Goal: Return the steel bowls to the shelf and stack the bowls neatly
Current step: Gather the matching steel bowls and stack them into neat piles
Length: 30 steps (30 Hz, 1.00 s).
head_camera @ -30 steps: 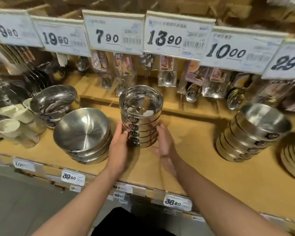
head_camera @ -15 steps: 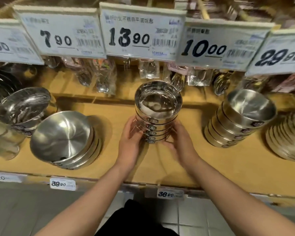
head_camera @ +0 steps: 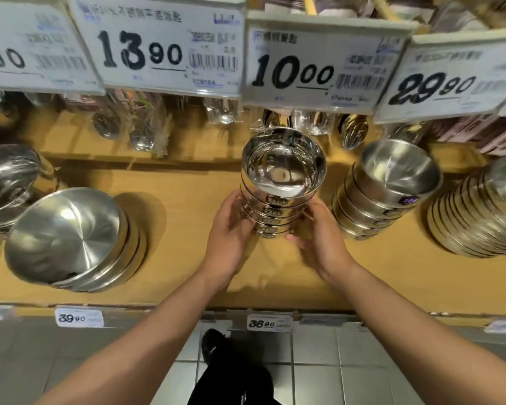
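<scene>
A stack of small steel bowls (head_camera: 281, 194) stands upright on the wooden shelf (head_camera: 187, 206), its long axis vertical, directly ahead of the person and between the two hands. The left hand (head_camera: 230, 238) cups the stack's left flank with fingers curved round the lower bowls; the right hand (head_camera: 316, 241) mirrors it on the other side, fingers wrapped against the lower rims. Both sit equally near — neither leads. Whether the bottom bowl rests on the board or hangs just above it cannot be told, since the fingers hide the base.

The bowls are polished, mirror-bright, straight-walled and nested tightly, each carrying a small dark label. Just to the right leans a stack of wider brushed bowls (head_camera: 386, 194) (tilted back towards the shelf wall), close enough that any sideways nudge would probably need care. Well apart on the left lies a pile of broad shallow steel dishes (head_camera: 70, 238) — matte, with a radial sheen.
</scene>
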Each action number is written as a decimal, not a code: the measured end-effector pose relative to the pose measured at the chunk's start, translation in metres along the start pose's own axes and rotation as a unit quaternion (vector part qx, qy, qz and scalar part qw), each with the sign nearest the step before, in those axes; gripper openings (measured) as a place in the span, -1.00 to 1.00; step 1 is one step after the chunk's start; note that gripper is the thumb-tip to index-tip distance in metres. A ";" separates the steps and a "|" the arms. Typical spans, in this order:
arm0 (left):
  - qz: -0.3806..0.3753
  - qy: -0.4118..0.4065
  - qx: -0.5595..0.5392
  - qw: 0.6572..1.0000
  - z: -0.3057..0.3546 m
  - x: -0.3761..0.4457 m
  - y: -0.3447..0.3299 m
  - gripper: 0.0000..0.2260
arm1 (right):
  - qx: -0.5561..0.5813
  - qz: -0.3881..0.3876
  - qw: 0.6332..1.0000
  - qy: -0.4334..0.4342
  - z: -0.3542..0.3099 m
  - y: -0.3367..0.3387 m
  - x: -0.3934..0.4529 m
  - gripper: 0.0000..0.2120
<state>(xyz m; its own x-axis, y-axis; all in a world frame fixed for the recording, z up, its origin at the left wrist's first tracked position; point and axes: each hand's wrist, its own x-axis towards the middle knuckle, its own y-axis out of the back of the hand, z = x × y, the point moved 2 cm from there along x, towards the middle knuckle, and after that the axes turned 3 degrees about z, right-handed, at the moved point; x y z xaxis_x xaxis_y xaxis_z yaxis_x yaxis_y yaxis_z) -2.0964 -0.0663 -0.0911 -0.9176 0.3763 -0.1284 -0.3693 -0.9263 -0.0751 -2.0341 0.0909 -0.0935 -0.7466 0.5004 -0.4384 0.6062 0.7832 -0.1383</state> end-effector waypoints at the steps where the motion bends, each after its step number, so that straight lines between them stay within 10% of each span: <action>1: 0.006 0.000 -0.008 1.000 -0.002 0.000 0.000 -0.66 | -0.004 -0.002 1.000 0.001 0.000 0.000 0.000 -0.69; 24: 0.051 0.030 -0.044 0.997 -0.004 -0.008 0.018 -0.61 | -0.014 -0.050 0.999 0.015 0.003 -0.019 -0.004 -0.67; 30: 0.063 0.058 -0.036 0.996 -0.001 -0.017 0.026 -0.58 | 0.080 0.050 0.994 -0.050 0.021 -0.016 -0.007 -0.63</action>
<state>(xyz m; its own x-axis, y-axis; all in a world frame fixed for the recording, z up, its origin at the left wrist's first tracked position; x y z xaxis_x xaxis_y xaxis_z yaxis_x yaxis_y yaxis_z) -2.0903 -0.0964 -0.0917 -0.9309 0.2617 -0.2549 -0.2379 -0.9638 -0.1208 -2.0322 0.0668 -0.1071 -0.6543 0.5271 -0.5423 0.7177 0.6589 -0.2254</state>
